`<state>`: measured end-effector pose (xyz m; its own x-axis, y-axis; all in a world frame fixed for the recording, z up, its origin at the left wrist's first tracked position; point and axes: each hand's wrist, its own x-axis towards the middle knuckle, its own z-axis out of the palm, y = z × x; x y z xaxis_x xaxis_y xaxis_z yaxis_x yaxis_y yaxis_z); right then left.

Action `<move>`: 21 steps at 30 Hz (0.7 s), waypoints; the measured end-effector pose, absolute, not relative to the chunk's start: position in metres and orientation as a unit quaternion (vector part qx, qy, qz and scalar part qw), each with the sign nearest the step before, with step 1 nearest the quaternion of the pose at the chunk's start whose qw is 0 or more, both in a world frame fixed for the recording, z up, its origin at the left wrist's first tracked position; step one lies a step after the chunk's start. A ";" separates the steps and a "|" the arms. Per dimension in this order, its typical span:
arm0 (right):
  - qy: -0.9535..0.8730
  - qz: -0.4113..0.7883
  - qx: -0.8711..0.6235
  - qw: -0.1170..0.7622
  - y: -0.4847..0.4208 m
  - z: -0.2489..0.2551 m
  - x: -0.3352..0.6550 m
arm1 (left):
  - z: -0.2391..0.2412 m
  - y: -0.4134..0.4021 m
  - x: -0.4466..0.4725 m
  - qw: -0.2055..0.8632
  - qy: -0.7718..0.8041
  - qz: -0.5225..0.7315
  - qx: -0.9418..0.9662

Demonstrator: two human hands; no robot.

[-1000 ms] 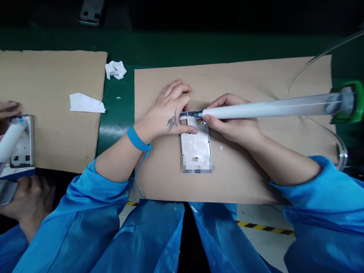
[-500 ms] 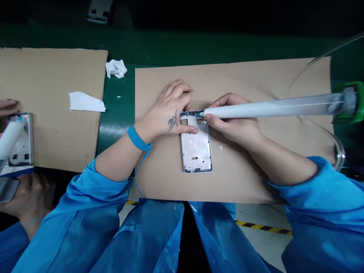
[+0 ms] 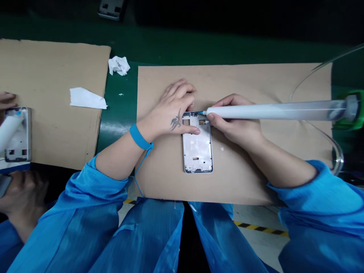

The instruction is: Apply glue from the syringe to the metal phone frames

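A metal phone mid-frame [image 3: 197,151] with a white inner plate and rectangular cut-outs lies upright on a brown cardboard sheet [image 3: 241,79]. My left hand [image 3: 170,110] rests across its upper left corner, with the thumb lying on the frame. My right hand [image 3: 233,121] grips a large white-filled syringe [image 3: 273,112] with a green end cap. The syringe's thin blue tip [image 3: 200,113] touches the frame's top edge. My fingers hide part of that edge.
At left, a co-worker's hands [image 3: 22,193] handle another phone frame [image 3: 17,134] and a syringe on a second cardboard sheet [image 3: 51,102]. Crumpled tissue [image 3: 118,65] and white paper [image 3: 87,98] lie nearby. A clear tube [image 3: 337,151] curves at right.
The syringe has swung to a more level line, its tip staying at the frame's top edge. The whole view has shifted slightly. The co-worker's frame sits further left.
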<state>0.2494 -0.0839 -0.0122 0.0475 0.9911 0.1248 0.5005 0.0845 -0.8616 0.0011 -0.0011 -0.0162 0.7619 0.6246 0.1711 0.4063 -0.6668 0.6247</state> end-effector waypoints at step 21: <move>-0.628 0.321 -0.588 0.396 -0.083 -0.012 0.248 | -0.015 -0.002 0.001 0.278 0.281 0.186 0.899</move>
